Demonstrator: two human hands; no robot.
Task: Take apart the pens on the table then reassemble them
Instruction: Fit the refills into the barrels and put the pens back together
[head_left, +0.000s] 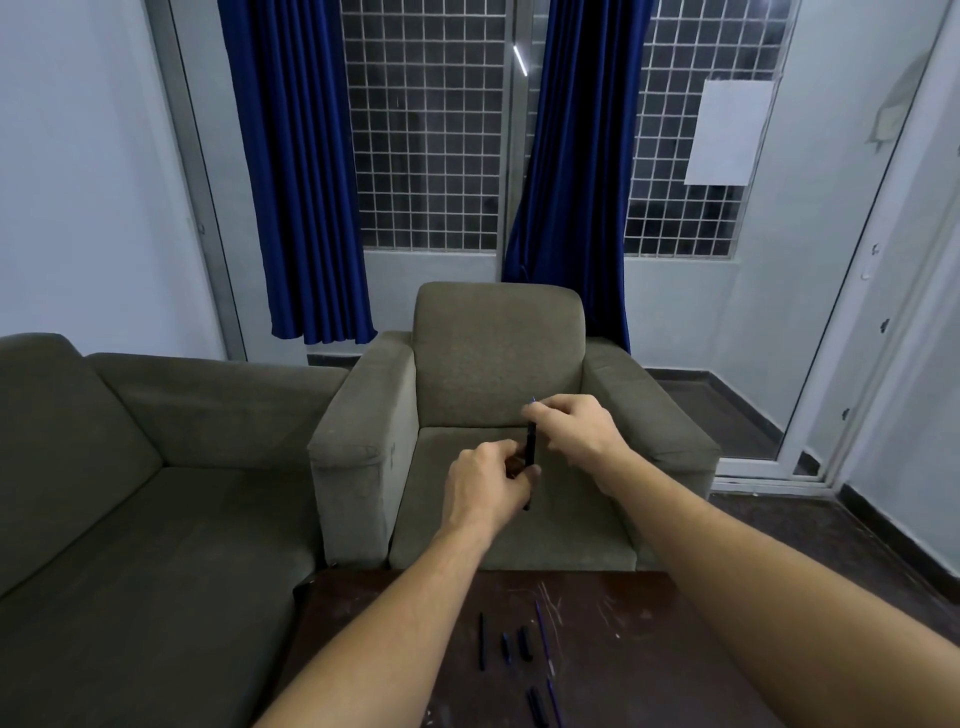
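Gripping a pen upright, two hands work above a scarred bench

Holding a dark pen (530, 451) nearly vertical in mid-air, a person reaches both bare forearms out over a dark wooden bench (363, 649). The left hand (488, 486) is closed around the pen's lower half, with the tip poking out below the fingers. The right hand (574, 423) pinches the pen's upper end between its fingertips, where a small blue piece shows just above them; whether that piece is attached or coming free cannot be told.

On the bench below, near its front middle, lie loose pen parts: a long dark barrel (482, 640) on the left, two short dark pieces (505, 647) (525, 643) just beside it, and a thin blue refill (544, 636) lying lengthwise to their right. Closer to the camera, another dark pen section (537, 707) and a second blue refill (554, 701) run off the bottom edge. Pale scratches mark the bench surface near the parts.

Behind the hands stands a grey-green armchair (498, 353), with a matching sofa (130, 467) to the left. Blue curtains (296, 171) hang before a gridded window (426, 145).
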